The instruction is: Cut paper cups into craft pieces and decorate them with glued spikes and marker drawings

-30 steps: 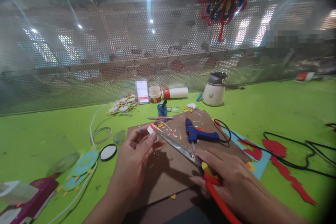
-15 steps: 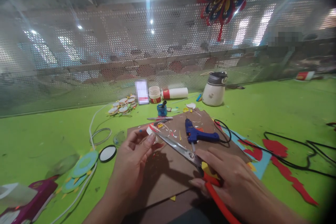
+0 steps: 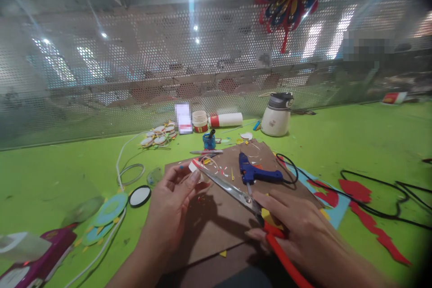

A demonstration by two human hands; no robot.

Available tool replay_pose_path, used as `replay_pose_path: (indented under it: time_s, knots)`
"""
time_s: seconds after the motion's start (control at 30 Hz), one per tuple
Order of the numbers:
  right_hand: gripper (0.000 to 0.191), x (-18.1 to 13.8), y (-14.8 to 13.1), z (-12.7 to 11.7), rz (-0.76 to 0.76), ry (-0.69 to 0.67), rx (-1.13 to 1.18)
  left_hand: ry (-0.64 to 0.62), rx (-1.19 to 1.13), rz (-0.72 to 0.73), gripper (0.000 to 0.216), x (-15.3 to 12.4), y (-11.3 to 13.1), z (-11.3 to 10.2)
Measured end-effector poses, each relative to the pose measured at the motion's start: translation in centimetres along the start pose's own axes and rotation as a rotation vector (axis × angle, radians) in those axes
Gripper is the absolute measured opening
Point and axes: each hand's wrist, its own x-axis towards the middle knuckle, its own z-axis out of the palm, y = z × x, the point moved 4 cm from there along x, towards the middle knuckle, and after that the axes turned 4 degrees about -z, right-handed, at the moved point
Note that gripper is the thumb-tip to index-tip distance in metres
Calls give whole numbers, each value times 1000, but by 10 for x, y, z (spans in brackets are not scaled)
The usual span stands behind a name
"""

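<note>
My left hand pinches a small white piece with a red edge between thumb and fingers. My right hand grips red-handled scissors, whose long metal blades reach up-left to that piece and meet it at the tips. Both hands hover over a brown cardboard sheet scattered with small coloured scraps. A blue glue gun lies on the cardboard just beyond my right hand, its black cord trailing right.
On the green table: blue and round white cut-outs at left, a white cable, a magenta object lower left, red shapes and black cords at right, a white jug, cups and a tube at the back. A perforated metal screen stands behind.
Almost nothing has moved; the hands, scissors and small piece hold nearly the same pose, with only a slight shift of the view.
</note>
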Motion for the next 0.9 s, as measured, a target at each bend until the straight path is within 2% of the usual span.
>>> replay_pose_path:
  time_s: [0.1,0.37,0.63,0.9]
  knots:
    - [42,-1,-1,0,11,14,2,-1,15,40,32,0,0,0]
    - [40,4,-6,-7,-46,29,-35,11,-16,36,33,1,-2,0]
    - [30,7,-8,-12,-31,-3,-33,17,-4,33,35,1,-1,1]
    - [28,9,-9,-13,-14,-5,-28,4,-8,45,31,1,-1,2]
